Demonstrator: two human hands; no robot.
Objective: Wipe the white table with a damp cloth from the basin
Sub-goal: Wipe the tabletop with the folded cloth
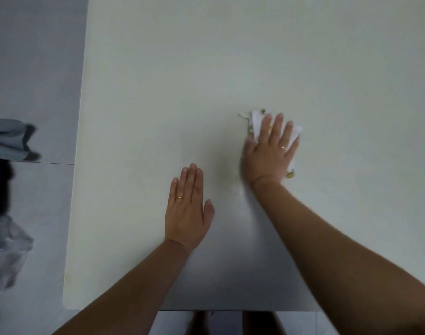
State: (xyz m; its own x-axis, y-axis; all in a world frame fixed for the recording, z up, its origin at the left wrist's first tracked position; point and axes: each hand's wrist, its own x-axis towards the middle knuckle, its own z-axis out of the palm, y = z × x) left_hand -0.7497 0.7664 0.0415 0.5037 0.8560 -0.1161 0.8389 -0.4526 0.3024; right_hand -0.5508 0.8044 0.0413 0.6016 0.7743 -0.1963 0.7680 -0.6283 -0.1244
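Note:
The white table [206,68] fills most of the view. A white cloth [255,120] with small yellow-green marks lies on it right of the middle. My right hand [269,151] presses flat on the cloth with straight, spread fingers; cloth shows beyond the fingertips and beside the wrist. My left hand [187,209] rests flat on the bare tabletop, nearer to me and to the left, fingers together, holding nothing. The right hand and cloth look slightly blurred. The basin is not in view.
The table's left edge [78,165] and near edge border a grey tiled floor [32,68]. At the far left stand another person's leg in grey fabric [8,139] and a crumpled clear plastic bag [6,252]. My feet show below the near edge.

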